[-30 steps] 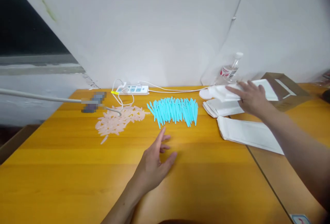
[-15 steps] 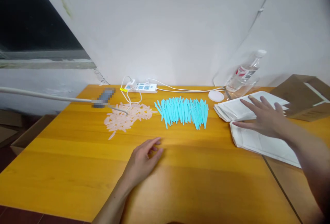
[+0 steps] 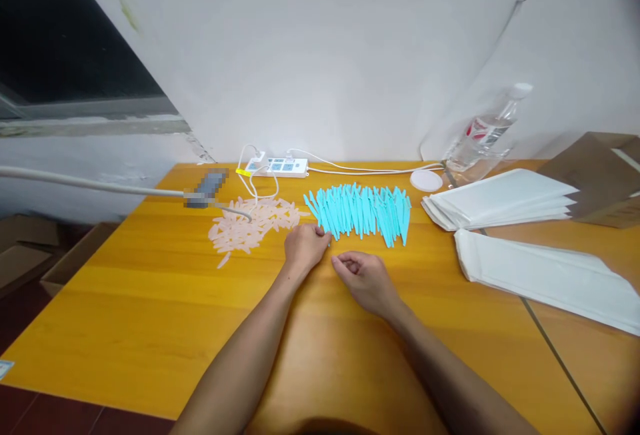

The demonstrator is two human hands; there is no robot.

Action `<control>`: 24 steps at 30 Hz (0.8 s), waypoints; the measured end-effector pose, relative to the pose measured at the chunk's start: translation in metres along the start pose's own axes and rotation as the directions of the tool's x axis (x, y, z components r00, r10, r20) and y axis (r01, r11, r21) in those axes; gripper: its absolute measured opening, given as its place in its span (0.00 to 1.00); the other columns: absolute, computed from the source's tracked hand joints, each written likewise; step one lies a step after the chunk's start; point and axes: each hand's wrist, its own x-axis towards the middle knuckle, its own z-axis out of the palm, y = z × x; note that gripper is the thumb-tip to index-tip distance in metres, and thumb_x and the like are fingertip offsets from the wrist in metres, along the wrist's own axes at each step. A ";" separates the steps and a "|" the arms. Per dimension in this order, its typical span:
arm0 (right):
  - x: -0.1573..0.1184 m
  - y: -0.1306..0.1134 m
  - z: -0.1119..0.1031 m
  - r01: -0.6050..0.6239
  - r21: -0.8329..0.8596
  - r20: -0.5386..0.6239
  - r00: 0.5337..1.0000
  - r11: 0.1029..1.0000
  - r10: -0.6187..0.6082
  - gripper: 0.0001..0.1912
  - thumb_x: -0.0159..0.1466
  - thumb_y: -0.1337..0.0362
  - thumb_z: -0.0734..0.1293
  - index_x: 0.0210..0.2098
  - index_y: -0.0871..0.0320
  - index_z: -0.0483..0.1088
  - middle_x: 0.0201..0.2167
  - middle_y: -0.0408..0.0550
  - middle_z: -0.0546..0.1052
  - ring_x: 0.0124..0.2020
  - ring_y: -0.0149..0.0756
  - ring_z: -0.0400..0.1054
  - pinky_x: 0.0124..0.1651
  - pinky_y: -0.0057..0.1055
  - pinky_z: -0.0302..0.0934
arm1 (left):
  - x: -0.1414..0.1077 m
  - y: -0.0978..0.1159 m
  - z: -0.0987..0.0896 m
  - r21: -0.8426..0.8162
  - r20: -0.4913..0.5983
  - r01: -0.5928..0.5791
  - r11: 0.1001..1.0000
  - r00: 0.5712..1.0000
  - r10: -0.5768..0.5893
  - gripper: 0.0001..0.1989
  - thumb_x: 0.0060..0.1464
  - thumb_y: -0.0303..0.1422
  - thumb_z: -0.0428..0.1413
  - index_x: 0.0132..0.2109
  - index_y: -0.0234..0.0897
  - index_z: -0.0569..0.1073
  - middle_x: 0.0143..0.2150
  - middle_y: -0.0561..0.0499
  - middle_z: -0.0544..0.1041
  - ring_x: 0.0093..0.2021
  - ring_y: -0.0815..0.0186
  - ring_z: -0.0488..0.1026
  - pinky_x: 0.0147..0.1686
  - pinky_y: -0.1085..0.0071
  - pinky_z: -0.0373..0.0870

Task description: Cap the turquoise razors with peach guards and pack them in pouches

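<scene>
My left hand [image 3: 306,246] is closed at the left front end of a row of turquoise, slim pointed pieces [image 3: 357,211]. Its fingertips are pinched together near the row's edge, and what is between them is hidden. Just to the right and nearer to me, my right hand [image 3: 369,279] hovers low over the table with thumb and fingers curled in. I cannot make out whether it holds anything. A loose heap of pale pink, leaf-shaped flat pieces [image 3: 240,231] lies left of the turquoise row, behind my left hand.
White padded envelopes [image 3: 505,198] lie stacked at the right, with another white envelope [image 3: 545,278] in front. Behind them stand a clear bottle [image 3: 483,138] and a cardboard box [image 3: 593,178]. A power strip [image 3: 285,167], a white disc [image 3: 426,180] and a blurred-out device [image 3: 207,188] lie along the back.
My right hand has left the white envelopes and come to the middle, its fingers now curled. My left hand has moved forward to the turquoise row and closed.
</scene>
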 end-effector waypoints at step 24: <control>-0.012 0.010 -0.059 -0.119 -0.075 0.474 0.869 0.990 0.140 0.18 0.70 0.52 0.58 0.33 0.58 0.68 0.27 0.40 0.64 0.29 0.30 0.54 0.31 0.28 0.51 | 0.006 -0.096 -0.075 0.611 -0.009 -0.379 0.695 0.874 0.485 0.15 0.62 0.25 0.51 0.46 0.42 0.81 0.50 0.44 0.78 0.45 0.54 0.72 0.44 0.60 0.71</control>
